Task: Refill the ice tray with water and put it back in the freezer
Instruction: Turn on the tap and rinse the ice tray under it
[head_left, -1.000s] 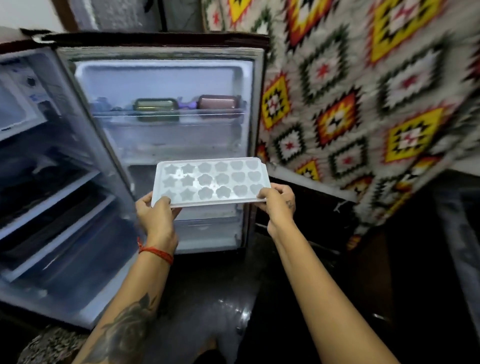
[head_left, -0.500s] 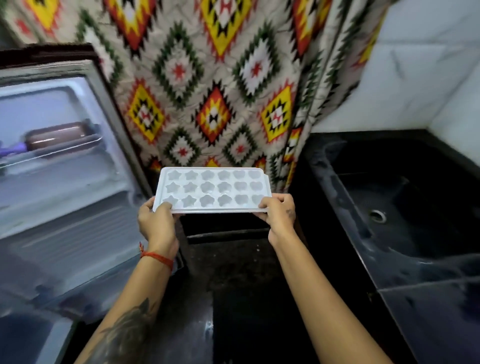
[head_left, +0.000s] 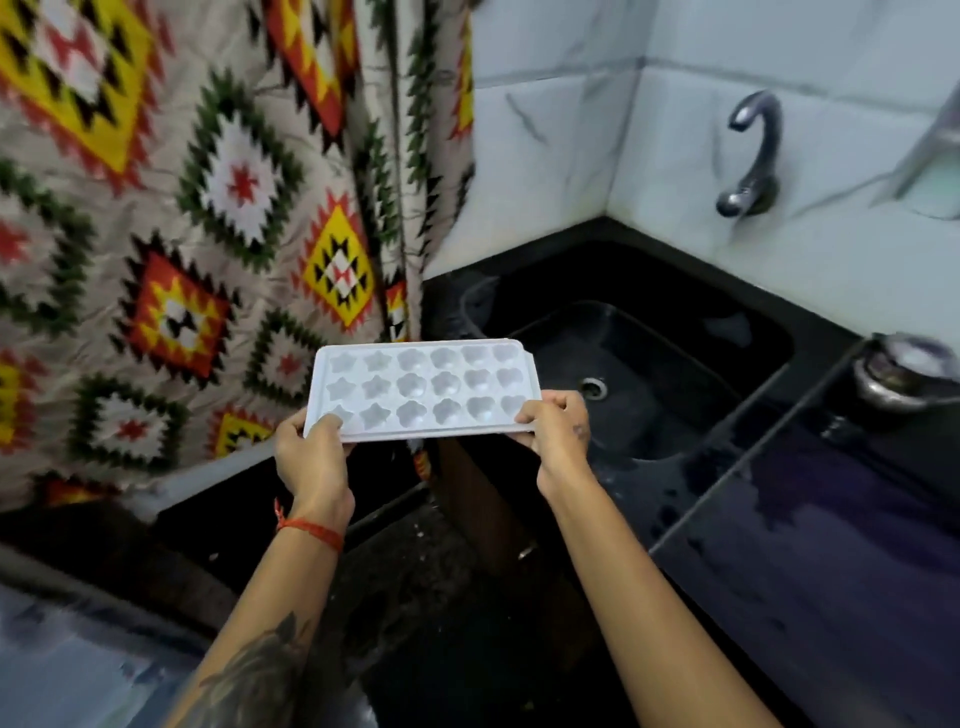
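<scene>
Beyond the hands to the right, a black sink (head_left: 649, 374), basin bare but for its drain. Above it, a tap (head_left: 753, 150). Between both hands, held level, a white ice tray (head_left: 421, 389) (star and flower cups look dry). Left hand (head_left: 311, 457) and right hand (head_left: 558, 426) curled around the near corners.

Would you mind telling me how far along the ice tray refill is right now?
Done: the ice tray is out, its moulds apparently empty. In hand: left hand and right hand grip its ends beside the sink. Left: filling under the tap, then returning it to the freezer.
</scene>
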